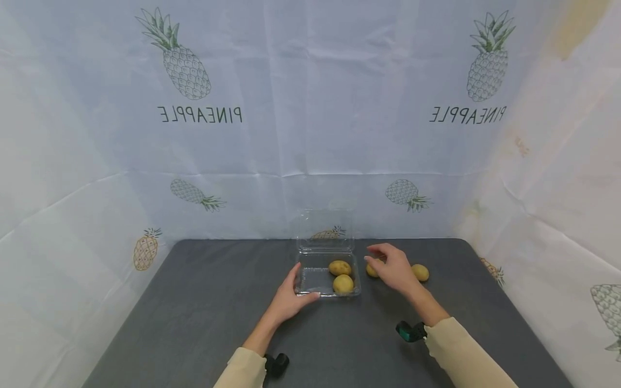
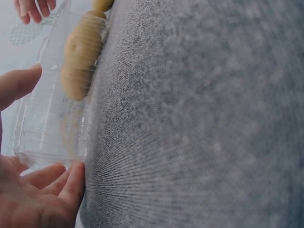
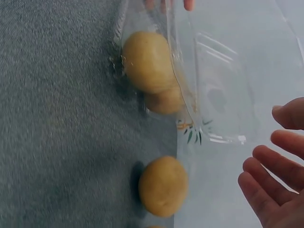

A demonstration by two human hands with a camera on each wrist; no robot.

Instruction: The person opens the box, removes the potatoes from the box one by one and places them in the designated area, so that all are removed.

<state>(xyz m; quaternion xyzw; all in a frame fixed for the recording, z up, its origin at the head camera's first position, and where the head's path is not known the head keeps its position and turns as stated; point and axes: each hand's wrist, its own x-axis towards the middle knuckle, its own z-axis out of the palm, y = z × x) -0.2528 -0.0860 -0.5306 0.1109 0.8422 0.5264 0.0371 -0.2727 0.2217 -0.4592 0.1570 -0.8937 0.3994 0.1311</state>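
A clear plastic clamshell container (image 1: 310, 280) stands with its lid up at the middle of the dark grey table (image 1: 194, 312). Two yellow potatoes (image 1: 339, 267) (image 1: 343, 283) lie in its right half. My left hand (image 1: 293, 293) rests against its front left corner, fingers along the left side and thumb along the front edge. In the left wrist view that hand (image 2: 38, 190) touches the container's corner (image 2: 52, 128). My right hand (image 1: 393, 267) hovers with spread fingers over a loose potato (image 1: 372, 269), holding nothing. In the right wrist view that potato (image 3: 163, 186) lies apart from the fingers (image 3: 270, 183).
Another loose potato (image 1: 420, 272) lies on the table to the right of my right hand. A pale sheet printed with pineapples (image 1: 310, 134) forms walls behind and on both sides. Bare table surface stretches to the left and toward the front.
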